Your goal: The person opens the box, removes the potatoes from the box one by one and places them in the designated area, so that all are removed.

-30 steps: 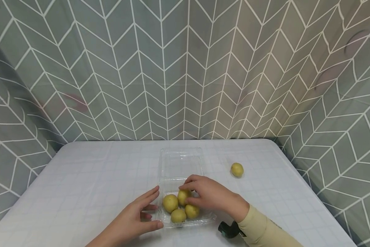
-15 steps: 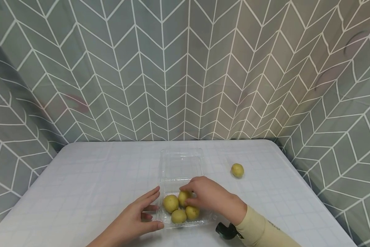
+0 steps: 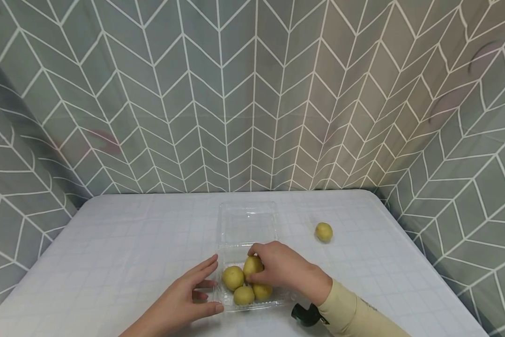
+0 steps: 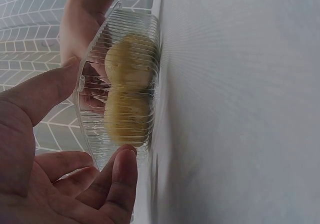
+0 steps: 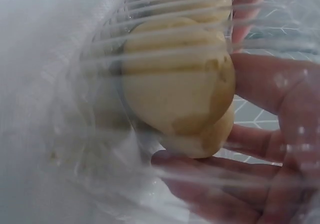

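Observation:
A clear hinged plastic container (image 3: pixel 278 303) lies on the table, several yellow potatoes in its base. My right hand (image 3: pixel 279 267) reaches in from the right and pinches the rear right potato (image 3: pixel 253 266) between thumb and fingers. Beside it sit the left potato (image 3: pixel 233 278), the front potato (image 3: pixel 244 295) and a partly covered one (image 3: pixel 262 292). My left hand (image 3: pixel 189 295) is at the container's left side, fingers extended; in the left wrist view its thumb and fingertips meet the ribbed wall (image 4: pixel 100 119). Through clear plastic, the right wrist view shows a potato (image 5: pixel 175 79) near the right fingers.
The container's lid (image 3: pixel 248 224) is folded back flat behind the base. One loose potato (image 3: pixel 323 232) lies on the white tablecloth (image 3: pixel 151 234) at the right rear. A dark wrist camera (image 3: pixel 305 315) hangs under the right sleeve. A patterned curtain (image 3: pixel 240 117) stands behind the table.
The right hand's fingers have shifted slightly, and the potato they pinch now sits a little higher and shows more of itself. The left hand has barely moved.

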Tool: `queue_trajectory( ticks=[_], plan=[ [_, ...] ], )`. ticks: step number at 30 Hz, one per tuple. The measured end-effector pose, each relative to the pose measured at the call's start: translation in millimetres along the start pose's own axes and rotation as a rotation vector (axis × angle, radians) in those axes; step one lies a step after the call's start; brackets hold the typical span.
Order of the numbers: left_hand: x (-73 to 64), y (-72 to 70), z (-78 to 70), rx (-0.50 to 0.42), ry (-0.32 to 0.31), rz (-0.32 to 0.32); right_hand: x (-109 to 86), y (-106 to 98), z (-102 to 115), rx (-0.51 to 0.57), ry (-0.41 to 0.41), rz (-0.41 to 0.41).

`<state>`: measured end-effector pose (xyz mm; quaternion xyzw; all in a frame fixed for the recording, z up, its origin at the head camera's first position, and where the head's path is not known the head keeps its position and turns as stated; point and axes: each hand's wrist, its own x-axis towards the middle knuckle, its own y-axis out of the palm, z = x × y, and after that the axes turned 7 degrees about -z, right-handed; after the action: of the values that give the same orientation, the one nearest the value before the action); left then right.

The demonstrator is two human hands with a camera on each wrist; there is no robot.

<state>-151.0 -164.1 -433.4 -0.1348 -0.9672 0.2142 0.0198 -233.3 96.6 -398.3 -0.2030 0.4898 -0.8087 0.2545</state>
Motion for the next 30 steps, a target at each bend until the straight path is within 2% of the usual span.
queue_trajectory(
  ticks=[9,16,22,30],
  plan=[
    [-1.0,0.0,-1.6,0.005,0.006,0.001,-0.1,5.6,-0.3,0.004,0.016,-0.065],
    [-0.6,0.4,-2.3,-0.003,0.001,0.002,-3.9,6.1,2.2,0.028,-0.026,-0.152],
    [-0.6,0.3,-2.3,-0.015,-0.003,0.007,-7.0,6.6,0.0,0.139,-0.048,-0.134],
    [0.1,0.6,-1.0,0.011,0.01,0.002,-10.3,7.9,-6.5,0.197,-0.096,-0.126]
  ],
)
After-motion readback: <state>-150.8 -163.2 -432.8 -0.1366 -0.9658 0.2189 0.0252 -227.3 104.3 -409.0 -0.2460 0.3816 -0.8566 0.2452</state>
